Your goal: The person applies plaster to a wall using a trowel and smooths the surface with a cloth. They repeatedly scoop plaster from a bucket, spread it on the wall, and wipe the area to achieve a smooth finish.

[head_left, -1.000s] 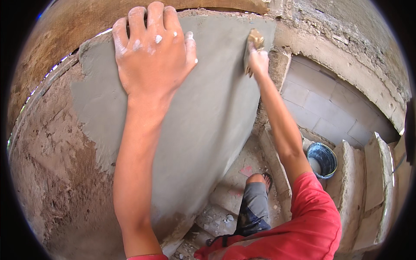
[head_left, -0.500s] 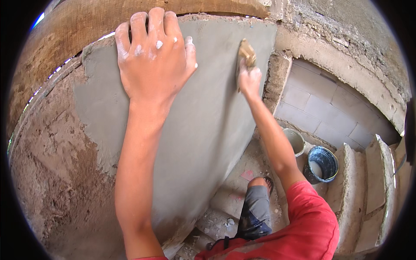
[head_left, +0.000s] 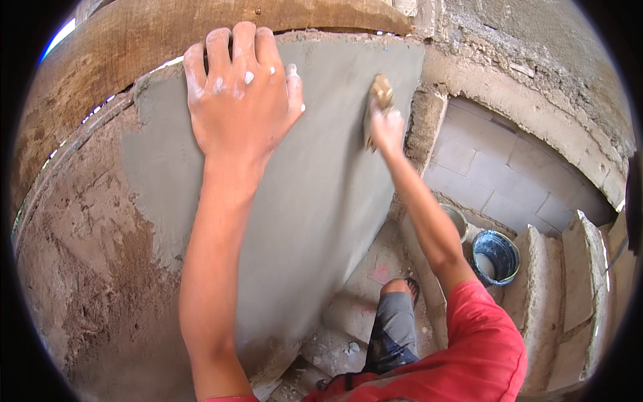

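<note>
My left hand (head_left: 240,100) lies with its fingers apart and slightly bent against the upper part of the wet grey plaster (head_left: 308,187), paint or plaster spots on its knuckles. Up and to the right, my right hand (head_left: 385,130) grips a tan hand tool (head_left: 380,90), probably a float or brush, held against the plaster near its right edge; the tool is partly hidden by my fingers and blurred. To the left of the smooth patch, the wall shows rough, damp brown render (head_left: 100,254).
A weathered wooden board (head_left: 107,53) runs along the wall's top. At lower right sit a blue bucket (head_left: 495,258) and a partly hidden grey bucket (head_left: 457,218), beside rough concrete steps (head_left: 573,295). Grey blockwork (head_left: 495,167) fills a recess. My leg (head_left: 392,321) stands below.
My right hand with the tool has moved down and slightly left on the plaster. The view has shifted a little, showing more of the grey bucket. My left hand keeps its place on the wall.
</note>
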`<state>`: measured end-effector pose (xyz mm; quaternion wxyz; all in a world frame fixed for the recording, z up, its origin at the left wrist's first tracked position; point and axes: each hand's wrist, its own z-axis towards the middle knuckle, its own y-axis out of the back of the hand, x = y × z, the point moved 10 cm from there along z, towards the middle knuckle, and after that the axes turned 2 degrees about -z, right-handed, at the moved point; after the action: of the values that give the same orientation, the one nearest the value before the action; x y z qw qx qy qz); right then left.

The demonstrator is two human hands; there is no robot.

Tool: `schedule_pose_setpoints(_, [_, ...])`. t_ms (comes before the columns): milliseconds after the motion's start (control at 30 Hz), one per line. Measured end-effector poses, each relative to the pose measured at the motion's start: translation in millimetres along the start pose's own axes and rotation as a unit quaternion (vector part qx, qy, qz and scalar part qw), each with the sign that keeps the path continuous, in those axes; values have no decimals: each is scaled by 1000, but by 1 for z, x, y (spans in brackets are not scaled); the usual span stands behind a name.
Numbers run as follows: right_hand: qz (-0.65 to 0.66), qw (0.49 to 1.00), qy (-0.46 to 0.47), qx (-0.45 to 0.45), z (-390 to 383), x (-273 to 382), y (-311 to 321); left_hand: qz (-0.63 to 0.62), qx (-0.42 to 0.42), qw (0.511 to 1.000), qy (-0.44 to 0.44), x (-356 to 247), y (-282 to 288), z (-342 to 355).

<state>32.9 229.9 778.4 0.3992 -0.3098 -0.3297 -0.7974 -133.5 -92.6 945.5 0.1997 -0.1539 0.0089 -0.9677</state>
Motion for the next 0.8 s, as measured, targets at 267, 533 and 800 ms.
schedule_pose_setpoints(267, [70, 996, -48, 5, 34, 13, 23, -33, -56, 998, -12, -1, 5, -1])
schedule_pose_setpoints(533, [103, 984, -132, -62, 61, -8, 33, -41, -56, 998, -7, -6, 7, 3])
schedule_pose_setpoints(800, [72, 996, 44, -38, 4, 45, 15, -1, 25, 1000, 3, 1, 0, -7])
